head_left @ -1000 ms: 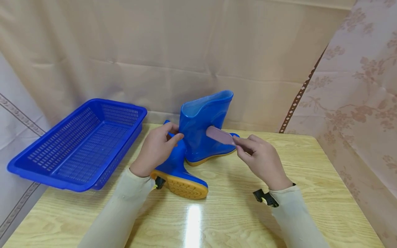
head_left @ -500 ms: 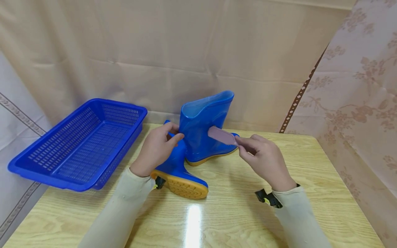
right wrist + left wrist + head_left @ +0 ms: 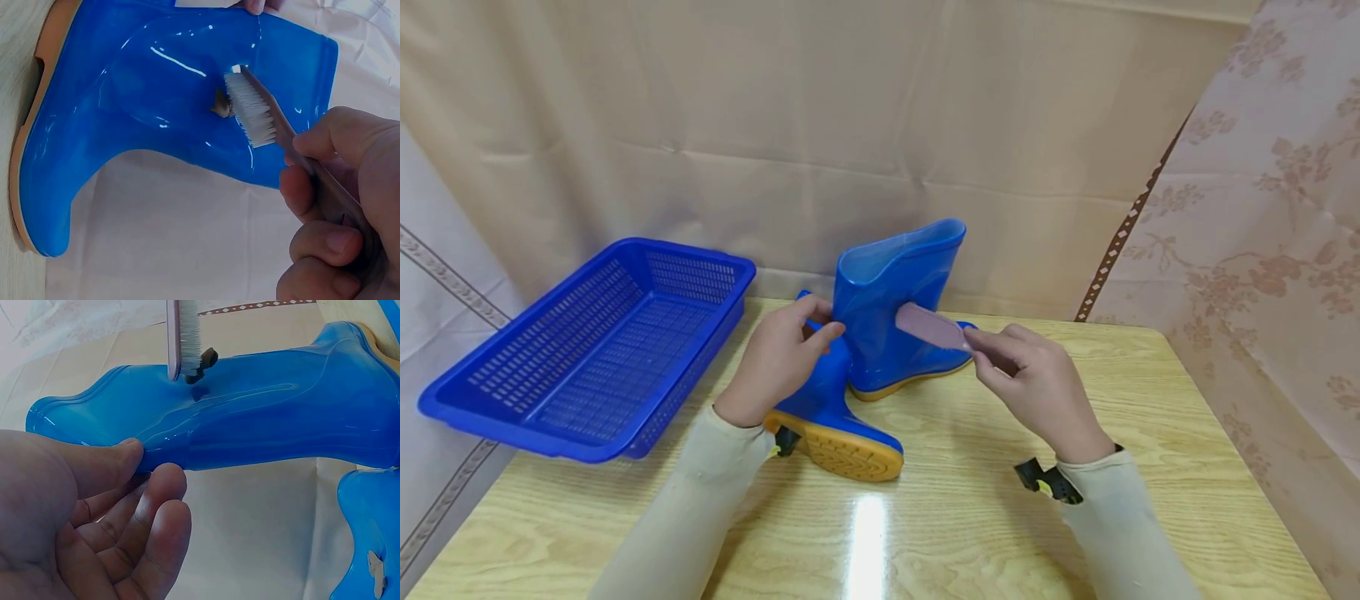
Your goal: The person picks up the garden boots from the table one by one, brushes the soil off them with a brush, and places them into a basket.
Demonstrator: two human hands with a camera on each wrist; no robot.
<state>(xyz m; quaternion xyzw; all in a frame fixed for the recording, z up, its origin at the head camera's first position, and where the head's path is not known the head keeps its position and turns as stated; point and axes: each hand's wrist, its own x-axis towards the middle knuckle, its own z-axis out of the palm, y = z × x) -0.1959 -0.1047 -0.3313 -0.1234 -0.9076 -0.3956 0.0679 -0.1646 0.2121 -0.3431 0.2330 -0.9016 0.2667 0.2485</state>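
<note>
A blue rubber boot (image 3: 880, 325) with a yellow-orange sole stands upright on the table. My left hand (image 3: 778, 354) pinches the edge of its shaft; in the left wrist view the thumb (image 3: 115, 459) lies on the boot's near face. My right hand (image 3: 1037, 383) grips a mauve brush (image 3: 931, 325) by its handle. Its white bristles (image 3: 250, 109) face the shaft, beside a small brown clump (image 3: 220, 105) on the boot. A second blue boot (image 3: 868, 433) lies on its side under my left hand, its sole turned toward me.
A blue plastic basket (image 3: 658, 337) with slotted walls stands at the left of the wooden table (image 3: 970, 533). Beige cloth (image 3: 737, 108) hangs behind, and a floral cloth (image 3: 1285, 275) hangs at the right. A pale patch (image 3: 376, 572) shows on the lying boot.
The brush and my right hand shifted slightly right, then back left along the shaft. My left hand and both boots have stayed put.
</note>
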